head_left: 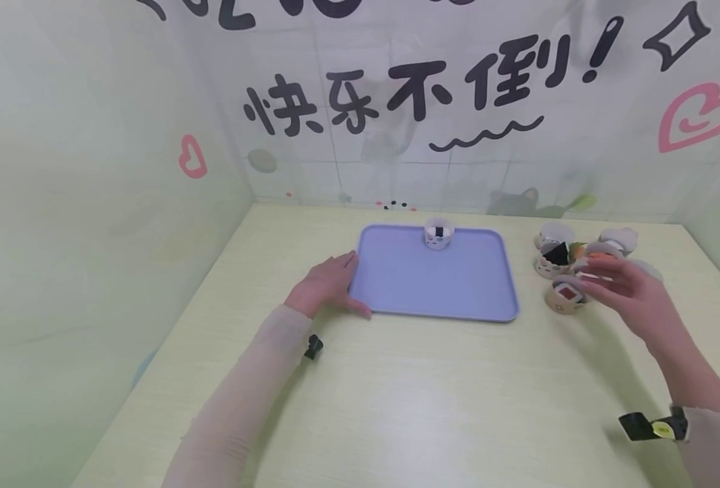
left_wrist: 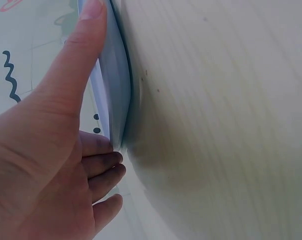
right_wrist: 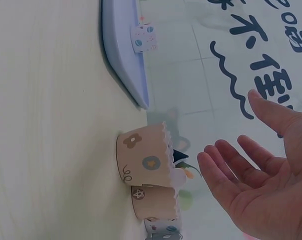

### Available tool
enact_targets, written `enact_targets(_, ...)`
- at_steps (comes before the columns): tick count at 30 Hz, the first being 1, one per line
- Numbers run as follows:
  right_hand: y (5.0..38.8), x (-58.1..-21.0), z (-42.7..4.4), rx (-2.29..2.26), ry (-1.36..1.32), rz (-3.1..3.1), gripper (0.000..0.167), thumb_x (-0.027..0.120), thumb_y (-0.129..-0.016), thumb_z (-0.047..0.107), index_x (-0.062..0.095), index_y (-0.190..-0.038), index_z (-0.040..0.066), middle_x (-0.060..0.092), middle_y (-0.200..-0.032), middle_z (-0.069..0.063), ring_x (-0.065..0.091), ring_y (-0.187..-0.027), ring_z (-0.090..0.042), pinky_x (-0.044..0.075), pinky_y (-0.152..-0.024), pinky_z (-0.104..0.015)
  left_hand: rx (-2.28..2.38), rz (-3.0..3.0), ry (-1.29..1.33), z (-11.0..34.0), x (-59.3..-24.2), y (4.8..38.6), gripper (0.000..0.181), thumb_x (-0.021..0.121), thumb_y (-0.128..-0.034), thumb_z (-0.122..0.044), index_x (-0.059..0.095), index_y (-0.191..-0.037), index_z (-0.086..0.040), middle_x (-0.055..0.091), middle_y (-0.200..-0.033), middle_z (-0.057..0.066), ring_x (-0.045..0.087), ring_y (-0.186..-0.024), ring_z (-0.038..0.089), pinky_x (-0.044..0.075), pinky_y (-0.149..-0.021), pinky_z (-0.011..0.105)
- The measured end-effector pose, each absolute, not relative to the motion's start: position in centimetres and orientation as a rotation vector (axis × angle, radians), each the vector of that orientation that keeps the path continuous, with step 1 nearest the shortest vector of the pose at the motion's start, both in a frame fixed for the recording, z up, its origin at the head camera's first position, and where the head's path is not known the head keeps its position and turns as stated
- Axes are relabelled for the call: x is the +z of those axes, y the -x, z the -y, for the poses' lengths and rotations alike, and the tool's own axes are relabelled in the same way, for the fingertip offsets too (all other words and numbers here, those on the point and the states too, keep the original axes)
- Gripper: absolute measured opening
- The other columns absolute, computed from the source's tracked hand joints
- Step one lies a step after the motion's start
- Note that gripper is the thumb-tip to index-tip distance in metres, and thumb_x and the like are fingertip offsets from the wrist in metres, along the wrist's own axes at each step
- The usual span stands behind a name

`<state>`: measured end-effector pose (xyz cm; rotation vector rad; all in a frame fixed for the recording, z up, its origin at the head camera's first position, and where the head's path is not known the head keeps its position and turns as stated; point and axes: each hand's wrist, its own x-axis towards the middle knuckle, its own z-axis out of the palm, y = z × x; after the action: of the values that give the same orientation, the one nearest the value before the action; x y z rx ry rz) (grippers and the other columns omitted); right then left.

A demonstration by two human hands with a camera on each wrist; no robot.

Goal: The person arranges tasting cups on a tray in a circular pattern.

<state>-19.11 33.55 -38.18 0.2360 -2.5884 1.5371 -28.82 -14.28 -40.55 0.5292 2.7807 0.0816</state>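
Observation:
A blue-purple tray point(head_left: 433, 285) lies on the table. My left hand point(head_left: 329, 285) rests against its left end, thumb along the front edge and fingers beside the left rim. At the tray's back edge stands a small patterned paper cup point(head_left: 438, 242) holding a white item with a dark band. To the right, my right hand point(head_left: 641, 298) hovers over a cluster of paper cups, fingers spread and loosely bent, nothing in its grasp. Nearest to it is a brown paper cup point(right_wrist: 143, 157) with flower prints; another cup point(head_left: 546, 267) holds a black triangular piece. The hand partly hides the cluster.
The pale wooden table point(head_left: 421, 393) runs up to a back wall covered by a white sheet point(head_left: 384, 135) with dark lettering. A greenish sheet point(head_left: 91, 203) borders the left side. Black wrist cameras sit on both forearms.

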Motion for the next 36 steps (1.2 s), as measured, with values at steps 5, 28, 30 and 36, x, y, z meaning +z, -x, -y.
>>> enact_targets(5,18.4,-38.2,-34.1,1.481,-0.15,2.632,0.033,0.066,-0.096,0.013,0.058,-0.123,0.029,0.058,-0.109,0.038,0.055,-0.094,0.026,0.043,-0.074,0.003,0.072,-2.773,-0.53,14.2,-40.3,28.7,0.137,0.078,-0.0654,-0.073,0.009,-0.159,0.0,0.015,-0.167,0.017,0.024,-0.153,0.035,0.027,-0.126,0.045)
enact_targets(28,17.7,-40.3,-36.1,1.417,-0.032,2.758,0.025,0.065,-0.098,0.025,0.054,-0.117,0.037,0.053,-0.099,0.045,0.048,-0.089,0.031,0.041,-0.068,0.0,0.093,-2.764,-0.521,14.3,-39.9,28.4,0.134,0.077,-0.0682,-0.071,0.009,-0.159,0.0,0.014,-0.167,0.017,0.021,-0.154,0.035,0.024,-0.127,0.045)
enact_targets(30,17.7,-40.4,-36.2,1.427,-0.04,2.762,0.025,0.065,-0.098,0.024,0.055,-0.117,0.036,0.054,-0.098,0.045,0.048,-0.09,0.031,0.041,-0.068,0.0,0.088,-2.765,-0.526,14.3,-39.9,28.4,0.134,0.077,-0.0683,-0.071,0.009,-0.159,0.001,0.014,-0.167,0.017,0.022,-0.154,0.035,0.025,-0.127,0.045)
enact_targets(36,17.9,-40.7,-36.0,1.409,-0.046,2.78,0.026,0.065,-0.098,0.023,0.054,-0.117,0.036,0.052,-0.098,0.046,0.046,-0.089,0.031,0.04,-0.069,0.0,0.075,-2.763,-0.531,14.2,-39.9,28.4,0.134,0.076,-0.0689,-0.072,0.008,-0.159,0.0,0.014,-0.168,0.017,0.021,-0.154,0.034,0.025,-0.127,0.044)
